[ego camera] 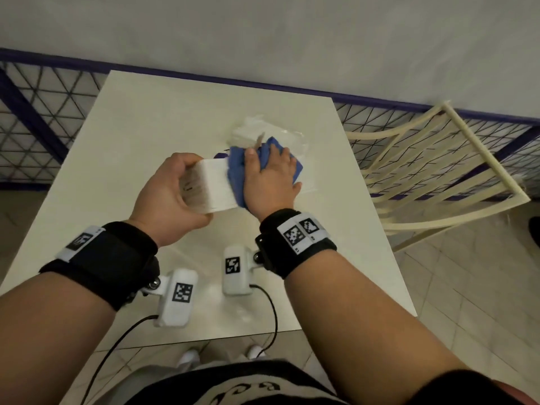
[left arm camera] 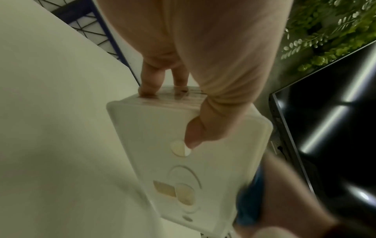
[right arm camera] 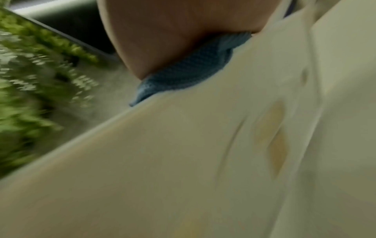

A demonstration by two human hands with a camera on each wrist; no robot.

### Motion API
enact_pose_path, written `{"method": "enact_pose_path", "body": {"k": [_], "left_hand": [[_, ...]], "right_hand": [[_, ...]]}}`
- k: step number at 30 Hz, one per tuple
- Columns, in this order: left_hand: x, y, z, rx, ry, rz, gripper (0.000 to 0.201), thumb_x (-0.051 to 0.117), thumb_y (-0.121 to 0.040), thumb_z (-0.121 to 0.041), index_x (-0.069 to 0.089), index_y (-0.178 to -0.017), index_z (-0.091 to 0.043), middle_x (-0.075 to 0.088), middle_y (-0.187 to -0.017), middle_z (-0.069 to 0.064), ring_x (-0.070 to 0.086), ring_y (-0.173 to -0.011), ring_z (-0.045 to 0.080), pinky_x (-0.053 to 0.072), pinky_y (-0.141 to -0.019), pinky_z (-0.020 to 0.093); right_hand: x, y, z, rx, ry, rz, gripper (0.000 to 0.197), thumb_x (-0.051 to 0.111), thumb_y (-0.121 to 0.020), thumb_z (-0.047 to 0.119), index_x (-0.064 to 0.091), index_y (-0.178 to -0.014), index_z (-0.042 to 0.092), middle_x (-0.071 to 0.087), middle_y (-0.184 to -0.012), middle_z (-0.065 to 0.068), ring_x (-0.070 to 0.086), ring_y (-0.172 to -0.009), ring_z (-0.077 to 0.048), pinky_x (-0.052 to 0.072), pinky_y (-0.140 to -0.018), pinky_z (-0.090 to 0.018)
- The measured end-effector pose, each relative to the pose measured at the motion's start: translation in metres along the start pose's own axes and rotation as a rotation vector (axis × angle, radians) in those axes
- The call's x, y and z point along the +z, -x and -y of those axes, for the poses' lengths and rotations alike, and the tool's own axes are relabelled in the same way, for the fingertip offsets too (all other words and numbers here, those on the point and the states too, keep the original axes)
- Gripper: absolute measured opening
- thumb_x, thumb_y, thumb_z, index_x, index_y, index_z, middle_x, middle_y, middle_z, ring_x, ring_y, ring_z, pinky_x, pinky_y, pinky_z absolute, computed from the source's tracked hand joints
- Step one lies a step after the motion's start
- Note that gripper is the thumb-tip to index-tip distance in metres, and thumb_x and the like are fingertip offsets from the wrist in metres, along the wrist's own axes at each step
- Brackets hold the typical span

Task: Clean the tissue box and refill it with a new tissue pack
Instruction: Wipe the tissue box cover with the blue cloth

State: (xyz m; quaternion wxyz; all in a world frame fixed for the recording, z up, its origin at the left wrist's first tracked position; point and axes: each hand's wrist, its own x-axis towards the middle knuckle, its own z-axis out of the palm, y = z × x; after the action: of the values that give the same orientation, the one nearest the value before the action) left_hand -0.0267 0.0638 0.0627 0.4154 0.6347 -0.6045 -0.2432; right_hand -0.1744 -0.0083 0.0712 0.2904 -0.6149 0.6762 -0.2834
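Note:
A white tissue box (ego camera: 214, 185) is held just above the white table (ego camera: 146, 127), turned on its side. My left hand (ego camera: 172, 185) grips its left end, fingers curled over the wood-look end and thumb on the flat white face (left arm camera: 183, 161). My right hand (ego camera: 270, 173) lies spread on a bunched blue cloth (ego camera: 236, 165) and presses it against the box's right part. In the right wrist view the blue cloth (right arm camera: 189, 70) sits between my palm and the box (right arm camera: 162, 161). A tissue pack (ego camera: 263, 133) in clear plastic lies on the table just behind the hands.
A cream slatted chair (ego camera: 438, 171) stands close to the table's right side. A blue wire fence (ego camera: 43, 112) runs behind the table below a pale wall. A dark screen (left arm camera: 325, 112) and green foliage (left arm camera: 325, 24) show in the left wrist view.

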Motion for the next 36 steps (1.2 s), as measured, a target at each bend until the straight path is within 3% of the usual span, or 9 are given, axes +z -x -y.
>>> {"method": "enact_pose_path", "body": {"k": [5,11,14,16,20,26,30,32,36], "left_hand": [[-0.017,0.005,0.012,0.024,0.037,0.058,0.079,0.084,-0.056,-0.002,0.044,-0.106,-0.047,0.056,-0.115,-0.01,0.052,-0.104,-0.004,0.051,-0.078,0.025],[-0.029,-0.005,0.02,0.049,-0.019,0.171,0.083,0.084,-0.058,-0.013,0.038,-0.115,-0.052,0.052,-0.124,-0.012,0.052,-0.116,0.016,0.047,-0.096,0.04],[-0.032,-0.011,0.013,-0.032,-0.347,0.237,0.119,0.089,-0.057,-0.03,0.012,-0.147,-0.039,0.025,-0.15,-0.006,0.02,-0.144,0.023,0.012,-0.116,0.049],[-0.025,-0.012,-0.002,0.109,-0.648,0.198,0.13,0.084,-0.055,-0.049,-0.003,-0.151,-0.034,0.001,-0.161,-0.005,-0.004,-0.148,0.022,-0.013,-0.113,0.057],[0.016,-0.015,-0.023,0.319,-0.929,0.269,0.112,0.067,-0.071,-0.06,0.002,-0.153,-0.02,0.001,-0.161,0.002,-0.003,-0.149,0.019,-0.017,-0.109,0.063],[0.033,-0.02,-0.018,0.184,-0.713,0.135,0.095,0.074,-0.066,-0.037,0.026,-0.147,-0.03,0.041,-0.137,-0.001,0.038,-0.128,0.022,0.006,-0.112,0.055],[0.008,-0.017,0.001,0.035,-0.401,0.057,0.087,0.076,-0.062,-0.017,0.036,-0.138,-0.028,0.044,-0.134,0.003,0.041,-0.126,0.027,0.013,-0.113,0.055],[-0.004,-0.012,0.005,-0.02,-0.311,0.012,0.082,0.077,-0.062,-0.016,0.035,-0.131,-0.033,0.048,-0.128,-0.001,0.05,-0.112,0.027,0.041,-0.098,0.046],[-0.001,-0.016,-0.005,-0.041,-0.304,0.032,0.077,0.078,-0.059,-0.023,0.035,-0.122,-0.038,0.052,-0.113,-0.01,0.053,-0.091,0.018,0.048,-0.076,0.036]], "right_hand": [[-0.047,-0.052,-0.045,0.283,-0.129,0.095,0.054,0.031,-0.097,0.053,0.049,-0.133,0.017,0.05,-0.137,-0.015,0.05,-0.123,-0.033,0.038,-0.099,-0.035],[-0.056,-0.067,-0.055,0.614,-0.273,0.156,0.033,0.054,-0.082,0.045,0.055,-0.096,0.016,0.059,-0.089,-0.01,0.056,-0.091,-0.027,0.047,-0.097,-0.036],[-0.055,-0.058,-0.044,0.632,-0.298,0.084,0.033,0.05,-0.087,0.039,0.052,-0.096,0.008,0.055,-0.086,-0.012,0.055,-0.091,-0.029,0.048,-0.095,-0.036],[-0.05,-0.051,-0.037,0.59,-0.349,0.014,0.031,0.048,-0.088,0.036,0.05,-0.075,0.008,0.056,-0.09,-0.013,0.06,-0.095,-0.032,0.049,-0.096,-0.042],[-0.035,-0.033,-0.013,0.45,-0.408,-0.071,0.026,0.049,-0.087,0.032,0.05,-0.07,0.013,0.057,-0.078,-0.007,0.059,-0.081,-0.029,0.05,-0.078,-0.037],[-0.031,-0.005,0.006,0.26,-0.443,-0.031,0.03,0.05,-0.091,0.036,0.06,-0.097,0.009,0.06,-0.086,-0.004,0.055,-0.077,-0.022,0.04,-0.065,-0.028],[-0.075,-0.012,-0.008,0.341,-0.572,-0.171,0.026,0.053,-0.091,0.037,0.058,-0.082,0.013,0.062,-0.093,-0.009,0.057,-0.088,-0.024,0.048,-0.087,-0.038],[-0.089,-0.009,-0.011,0.286,-0.641,-0.228,0.027,0.058,-0.088,0.034,0.065,-0.096,0.009,0.062,-0.082,-0.001,0.059,-0.08,-0.02,0.05,-0.081,-0.034],[-0.067,0.016,0.018,0.016,-0.493,0.014,0.024,0.055,-0.09,0.041,0.067,-0.095,0.02,0.066,-0.105,-0.005,0.061,-0.103,-0.021,0.046,-0.094,-0.035]]}}
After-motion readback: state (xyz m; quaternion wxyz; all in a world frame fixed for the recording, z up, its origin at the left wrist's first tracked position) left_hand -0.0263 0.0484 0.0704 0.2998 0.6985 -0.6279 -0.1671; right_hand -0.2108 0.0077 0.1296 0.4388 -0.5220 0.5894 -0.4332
